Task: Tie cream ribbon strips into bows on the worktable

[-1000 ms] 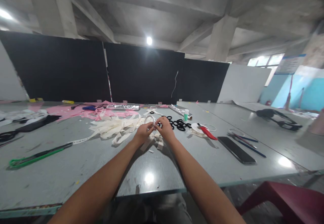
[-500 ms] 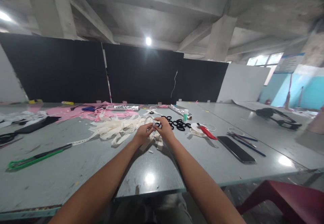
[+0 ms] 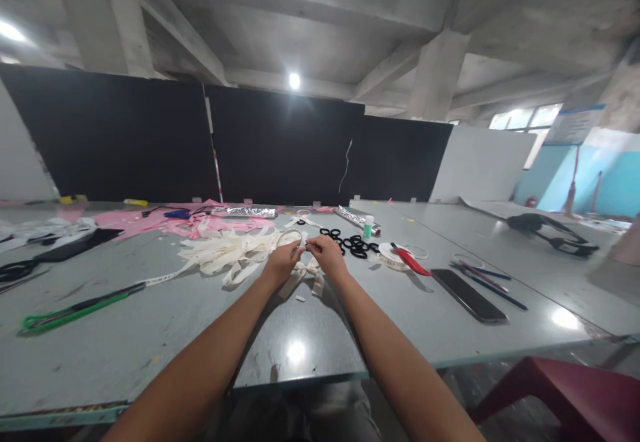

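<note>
My left hand [image 3: 282,263] pinches a thin whitish ring [image 3: 280,234] that stands up above its fingers. Close beside it, my right hand [image 3: 326,254] has thumb and fingers pressed together near the left fingertips; whatever lies in that pinch is too small to make out. Under the hands, a cream ribbon bow [image 3: 311,270] lies on the table with its tails toward me. A loose heap of cream printed ribbon [image 3: 220,253] spreads to the left. Several black elastic rings [image 3: 358,249] lie just right of my right hand.
To the right are a glue stick [image 3: 367,227], a ribbon roll [image 3: 391,255], a red-handled tool [image 3: 413,262], a phone [image 3: 469,295] and pen-like tools [image 3: 487,279]. At left lies a green cutter [image 3: 75,313]. Pink material [image 3: 130,223] and a foil strip [image 3: 245,213] lie behind.
The whitish ring has tipped to the left with my left hand. My right fingers have drawn slightly away from it, and more of the bow below shows.
</note>
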### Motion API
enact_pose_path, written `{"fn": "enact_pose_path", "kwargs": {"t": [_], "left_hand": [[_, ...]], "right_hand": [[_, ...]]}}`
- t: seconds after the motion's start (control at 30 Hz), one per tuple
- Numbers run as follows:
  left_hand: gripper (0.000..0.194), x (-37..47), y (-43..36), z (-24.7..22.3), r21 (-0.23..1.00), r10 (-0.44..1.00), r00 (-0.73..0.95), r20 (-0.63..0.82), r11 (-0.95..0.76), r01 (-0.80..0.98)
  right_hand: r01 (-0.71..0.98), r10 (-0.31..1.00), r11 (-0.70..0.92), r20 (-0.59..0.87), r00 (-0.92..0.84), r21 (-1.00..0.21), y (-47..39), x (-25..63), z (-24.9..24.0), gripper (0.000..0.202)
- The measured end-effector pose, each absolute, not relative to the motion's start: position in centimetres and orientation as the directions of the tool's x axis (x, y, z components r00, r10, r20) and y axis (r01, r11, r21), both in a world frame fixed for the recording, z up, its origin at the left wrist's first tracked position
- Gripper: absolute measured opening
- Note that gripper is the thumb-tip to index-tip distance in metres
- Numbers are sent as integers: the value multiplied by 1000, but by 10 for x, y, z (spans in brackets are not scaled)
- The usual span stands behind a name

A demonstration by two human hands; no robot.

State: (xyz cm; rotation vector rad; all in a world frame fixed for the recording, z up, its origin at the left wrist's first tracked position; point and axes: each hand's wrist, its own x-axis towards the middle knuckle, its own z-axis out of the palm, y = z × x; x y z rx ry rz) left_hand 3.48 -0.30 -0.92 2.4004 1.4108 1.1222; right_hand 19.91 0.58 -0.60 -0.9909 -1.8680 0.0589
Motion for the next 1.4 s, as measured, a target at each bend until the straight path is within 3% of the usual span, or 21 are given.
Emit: {"fn": "enact_pose_path", "kwargs": {"t": [0.1, 0.17, 0.27, 0.4, 0.6, 0.73, 0.8, 0.87, 0.97, 1.03, 1.17, 1.33, 1.4], "left_hand": [[37, 34, -4, -7, 375, 791, 323, 520, -551, 745], [36, 35, -5, -4, 328, 773, 347, 531, -565, 757], [37, 38, -7, -1, 333, 741, 355, 570, -603, 725], [43, 44, -6, 4, 453, 744, 299, 598, -621, 640], [45, 48, -2, 3, 542, 742, 288, 606, -650, 533], [46, 30, 5, -3, 558, 771, 231, 594, -601, 572], [42, 16, 10, -8, 515, 790, 210, 577, -551, 657], [35, 5, 16, -14, 425, 826, 215, 521, -469, 774], [31, -1, 20, -19, 224, 890, 208, 406, -317, 921], [32, 3, 19, -20, 156, 899, 157, 409, -238, 959], [41, 16, 11, -13, 170, 852, 159, 498, -276, 946], [46, 28, 5, -15, 150, 871, 362, 332, -427, 891], [43, 29, 6, -18, 150, 856, 393, 335, -461, 875]], "right_hand": [[635, 635, 674, 735, -238, -378, 7, 200, -7, 12], [620, 652, 665, 728, -212, -416, 7, 199, -8, 13], [497, 749, 605, 656, -89, -622, 8, 196, -8, 14], [187, 867, 491, 497, -19, -850, 9, 190, -8, 21], [-64, 880, 474, 471, 55, -878, 16, 181, -13, 22], [-207, 853, 453, 354, 383, -867, 30, 212, -12, 23], [-94, 782, 481, 378, 496, -872, 36, 237, -13, 22], [147, 734, 471, 478, 483, -870, 39, 253, -16, 23], [401, 748, 462, 591, 304, -791, 36, 251, -21, 19], [486, 763, 481, 621, 178, -730, 32, 236, -24, 19], [532, 788, 492, 612, 64, -689, 27, 215, -24, 18], [513, 818, 486, 574, 16, -707, 29, 219, -25, 32], [518, 834, 474, 551, -6, -712, 29, 221, -25, 27]]}}
